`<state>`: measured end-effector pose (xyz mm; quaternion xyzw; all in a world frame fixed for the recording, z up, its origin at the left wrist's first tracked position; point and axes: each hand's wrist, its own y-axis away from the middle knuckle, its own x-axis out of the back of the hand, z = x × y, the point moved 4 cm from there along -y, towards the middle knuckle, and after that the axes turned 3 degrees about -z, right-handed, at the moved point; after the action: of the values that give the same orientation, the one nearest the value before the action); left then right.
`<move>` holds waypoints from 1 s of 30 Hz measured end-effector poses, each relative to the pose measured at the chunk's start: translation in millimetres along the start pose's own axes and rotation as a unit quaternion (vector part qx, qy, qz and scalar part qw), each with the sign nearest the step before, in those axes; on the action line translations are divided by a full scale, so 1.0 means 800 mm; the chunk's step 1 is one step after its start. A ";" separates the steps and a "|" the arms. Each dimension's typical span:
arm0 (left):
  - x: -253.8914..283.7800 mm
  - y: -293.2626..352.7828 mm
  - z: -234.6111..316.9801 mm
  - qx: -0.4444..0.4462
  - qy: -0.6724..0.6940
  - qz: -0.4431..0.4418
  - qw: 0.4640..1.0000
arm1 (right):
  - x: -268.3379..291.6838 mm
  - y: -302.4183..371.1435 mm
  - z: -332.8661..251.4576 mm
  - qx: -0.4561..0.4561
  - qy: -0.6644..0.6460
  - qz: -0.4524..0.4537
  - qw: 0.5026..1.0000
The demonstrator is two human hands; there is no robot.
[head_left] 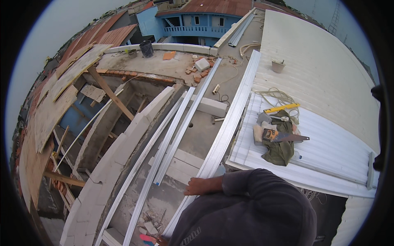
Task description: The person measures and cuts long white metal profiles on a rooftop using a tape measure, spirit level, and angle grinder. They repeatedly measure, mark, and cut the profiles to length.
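My right hand (198,186) reaches across from the right, its fingers curled over the left edge of a long stack of silvery metal channels (232,117). The stack runs away from me toward the far roof. At the lower edge, a small patch of skin (163,241) shows, seemingly my left hand; its fingers are hidden. Beside it lies a pink thing (147,238) with a bit of blue, whose kind I cannot make out. Further left, more long metal channels (184,125) lie side by side over pale blocks (180,166).
On the white corrugated roofing (328,135) to the right lie a hand saw (286,136), a yellow spirit level (282,108), green cloth (279,152) and coiled hose. A bucket (278,65) stands beyond. Left of the block wall (119,147) is an open drop with wooden props (108,92).
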<state>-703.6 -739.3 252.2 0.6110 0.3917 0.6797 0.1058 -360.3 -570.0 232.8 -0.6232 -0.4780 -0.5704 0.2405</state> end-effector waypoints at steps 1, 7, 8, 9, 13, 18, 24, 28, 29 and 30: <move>0.001 -0.005 0.008 -0.002 -0.004 -0.001 1.000 | 0.003 0.000 0.011 0.005 0.010 0.004 1.000; 0.022 -0.039 0.077 -0.007 -0.035 -0.004 0.999 | 0.011 0.008 0.101 0.009 0.001 0.003 1.000; 0.026 -0.047 0.094 -0.008 -0.041 -0.007 0.999 | 0.010 0.009 0.122 0.006 -0.004 -0.004 1.000; 0.030 -0.054 0.113 -0.006 -0.047 -0.008 0.999 | 0.010 0.009 0.145 0.006 -0.003 -0.004 1.000; 0.039 -0.102 0.211 -0.004 -0.078 -0.017 0.997 | 0.000 0.024 0.262 0.019 -0.024 -0.025 0.999; 0.054 -0.164 0.390 0.007 -0.129 -0.028 0.991 | -0.016 0.085 0.461 0.022 -0.032 -0.005 0.999; 0.139 -0.193 0.645 0.088 -0.090 -0.010 0.992 | 0.015 0.175 0.717 -0.004 -0.027 0.009 1.000; 0.190 -0.223 0.762 0.130 -0.041 0.047 0.990 | 0.015 0.185 0.828 -0.033 0.003 0.049 0.998; 0.200 -0.235 0.782 0.123 -0.055 0.065 0.989 | 0.012 0.183 0.850 -0.037 0.003 0.062 0.997; 0.205 -0.249 0.800 0.114 -0.061 0.064 0.990 | 0.007 0.180 0.871 -0.043 0.007 0.075 0.996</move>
<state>-223.7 -245.8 209.0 0.6829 0.4200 0.5976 0.0155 99.8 -40.9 110.6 -0.6632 -0.4035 -0.5748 0.2588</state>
